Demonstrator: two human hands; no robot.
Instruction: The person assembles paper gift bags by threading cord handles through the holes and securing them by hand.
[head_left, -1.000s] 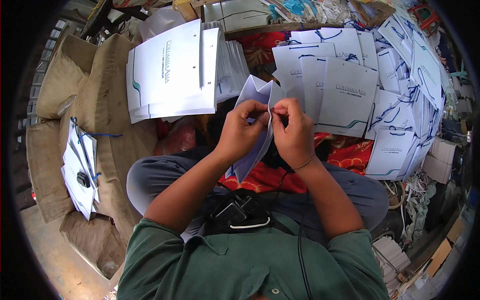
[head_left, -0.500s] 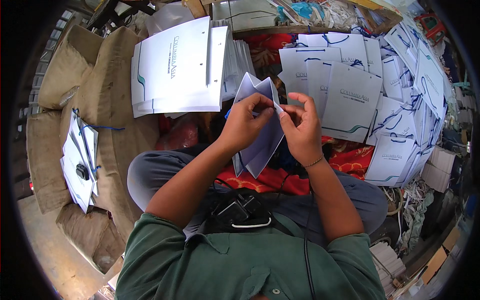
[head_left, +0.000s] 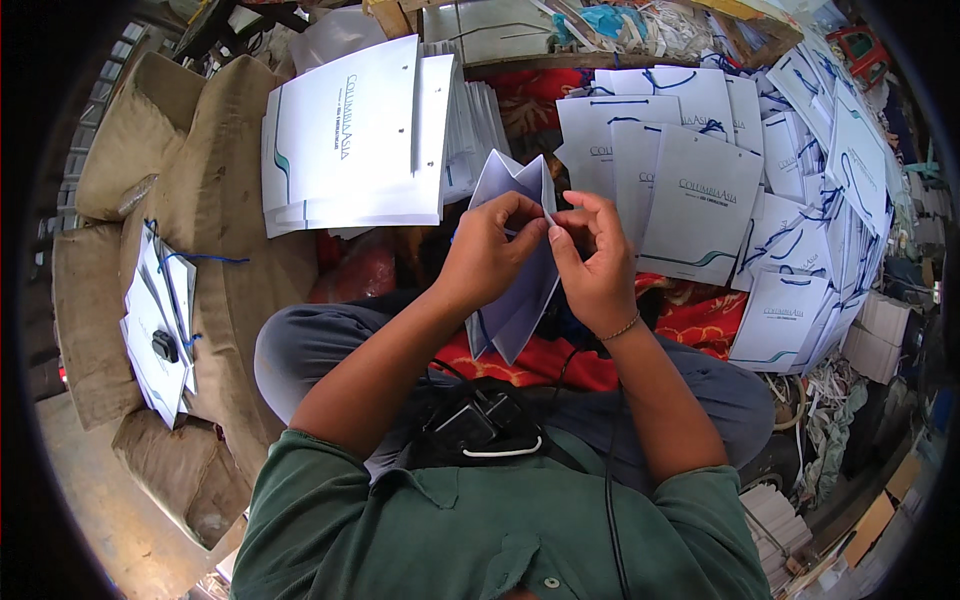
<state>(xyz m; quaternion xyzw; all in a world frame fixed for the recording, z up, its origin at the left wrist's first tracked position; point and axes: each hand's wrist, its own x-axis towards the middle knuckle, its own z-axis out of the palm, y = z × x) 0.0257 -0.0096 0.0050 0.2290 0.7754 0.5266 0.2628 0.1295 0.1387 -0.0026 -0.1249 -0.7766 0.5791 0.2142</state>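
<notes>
Both hands pinch the top edge of a white paper bag (head_left: 515, 290) held over the lap: the left hand (head_left: 487, 255) grips its left side, the right hand (head_left: 592, 262) its right, fingertips almost touching at the rim. The bag hangs folded flat, mouth slightly spread. Beyond the bag to the left lies a stack of flat white sheets (head_left: 355, 140) with a teal curve. To the bag's right, finished white bags (head_left: 735, 170) with blue cord handles overlap in rows. Far left of the bag, a small pile (head_left: 160, 325) rests on burlap sacks (head_left: 215, 200).
</notes>
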